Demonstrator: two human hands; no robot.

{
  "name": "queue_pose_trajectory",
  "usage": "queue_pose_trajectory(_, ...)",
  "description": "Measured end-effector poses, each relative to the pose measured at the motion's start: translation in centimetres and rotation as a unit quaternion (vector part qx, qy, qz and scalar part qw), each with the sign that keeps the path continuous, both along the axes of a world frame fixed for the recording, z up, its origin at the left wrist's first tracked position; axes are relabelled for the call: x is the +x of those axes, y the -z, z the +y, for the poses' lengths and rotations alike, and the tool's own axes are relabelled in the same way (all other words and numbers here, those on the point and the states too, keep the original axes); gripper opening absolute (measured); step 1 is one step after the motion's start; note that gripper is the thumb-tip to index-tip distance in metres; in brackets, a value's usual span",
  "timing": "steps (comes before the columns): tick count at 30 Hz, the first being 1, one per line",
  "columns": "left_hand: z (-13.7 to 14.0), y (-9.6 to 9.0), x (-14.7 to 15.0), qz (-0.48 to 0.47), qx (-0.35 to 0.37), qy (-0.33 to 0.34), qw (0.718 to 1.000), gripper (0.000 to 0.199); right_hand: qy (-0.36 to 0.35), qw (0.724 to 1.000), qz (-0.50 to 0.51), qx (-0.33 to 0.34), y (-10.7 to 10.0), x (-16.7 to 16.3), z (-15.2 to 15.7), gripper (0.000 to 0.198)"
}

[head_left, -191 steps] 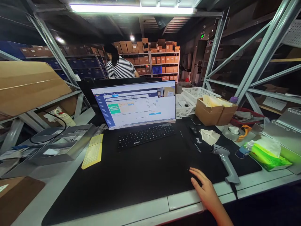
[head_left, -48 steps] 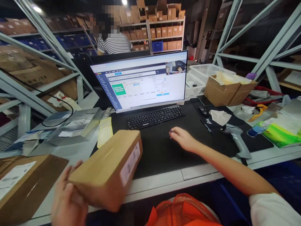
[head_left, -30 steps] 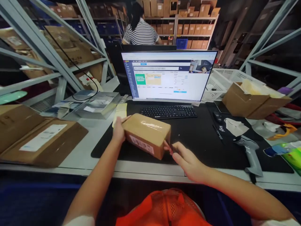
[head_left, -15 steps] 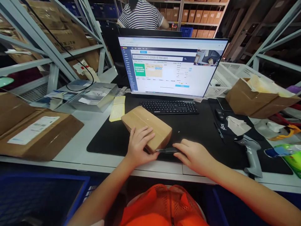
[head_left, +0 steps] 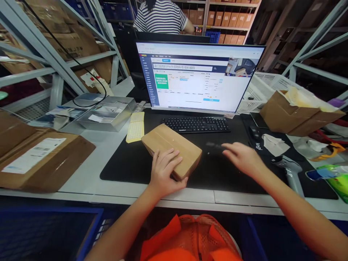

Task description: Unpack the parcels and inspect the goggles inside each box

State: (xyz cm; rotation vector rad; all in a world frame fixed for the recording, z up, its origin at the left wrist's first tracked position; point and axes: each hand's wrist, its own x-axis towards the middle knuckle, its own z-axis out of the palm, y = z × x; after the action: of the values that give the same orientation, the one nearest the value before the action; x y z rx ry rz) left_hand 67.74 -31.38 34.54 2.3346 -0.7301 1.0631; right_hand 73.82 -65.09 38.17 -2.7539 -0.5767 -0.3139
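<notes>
A small brown cardboard box [head_left: 175, 146] lies at a slant on the black desk mat [head_left: 127, 163]. My left hand [head_left: 165, 170] grips its near side, with fingers over the top and the thumb at the lower corner. To the right of the box, my right hand [head_left: 241, 156] is closed on a slim black box cutter [head_left: 213, 145], which is blurred by motion. The cutter points left and is apart from the box.
A monitor [head_left: 198, 79] and keyboard [head_left: 197, 124] stand behind the box. At left are a large carton [head_left: 65, 156] and a grey tray [head_left: 108, 116]. Rightward lie a mouse [head_left: 255, 132], a barcode scanner [head_left: 290, 170] and an open carton [head_left: 293, 112]. A person in stripes [head_left: 163, 16] is beyond the monitor.
My right hand has drawn the box cutter away from the box's near corner, up and to the right. My left hand still holds the box, which has shifted slightly right.
</notes>
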Motion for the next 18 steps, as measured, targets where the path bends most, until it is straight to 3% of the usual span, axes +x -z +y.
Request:
queue_pose_trajectory(2, 1.9, -0.1, 0.4, 0.033, 0.015, 0.032, 0.999, 0.055, 0.099, 0.993, -0.014, 0.054, 0.8, 1.4, -2.8, 0.048)
queue_pose_trajectory(4, 4.9, -0.1, 1.7, 0.067, 0.004, 0.036, 0.997, 0.055, 0.126, 0.979, 0.007, 0.161, 1.8, 1.0, -3.8, 0.053)
queue_pose_trajectory(7, 9.3, 0.4, 4.6, 0.148, -0.108, -0.043, 0.982, 0.067, 0.083, 0.936, 0.121, 0.32, 3.2, -2.5, -0.6, 0.058)
queue_pose_trajectory(9, 10.4, 0.4, 5.8, 0.23, -0.178, -0.031, 0.956, 0.075, 0.014, 0.896, 0.201, 0.397, 3.6, -5.3, 3.2, 0.059)
queue_pose_trajectory(11, 9.7, 0.0, 5.5, 0.247, -0.208, -0.027, 0.946, 0.069, -0.043, 0.869, 0.212, 0.446, 3.3, -6.8, 6.6, 0.059)
queue_pose_trajectory(13, 7.8, -1.0, 3.7, 0.202, -0.19, -0.074, 0.958, 0.056, -0.051, 0.863, 0.175, 0.471, 2.6, -6.2, 8.5, 0.058)
queue_pose_trajectory(16, 4.9, -2.1, -0.7, 0.148, -0.119, -0.113, 0.975, 0.041, -0.002, 0.878, 0.111, 0.465, 1.3, -2.8, 8.2, 0.056)
queue_pose_trajectory(18, 3.6, -2.1, -3.3, 0.102, -0.089, -0.114, 0.984, 0.031, 0.014, 0.903, 0.062, 0.424, 0.2, -0.5, 7.2, 0.054)
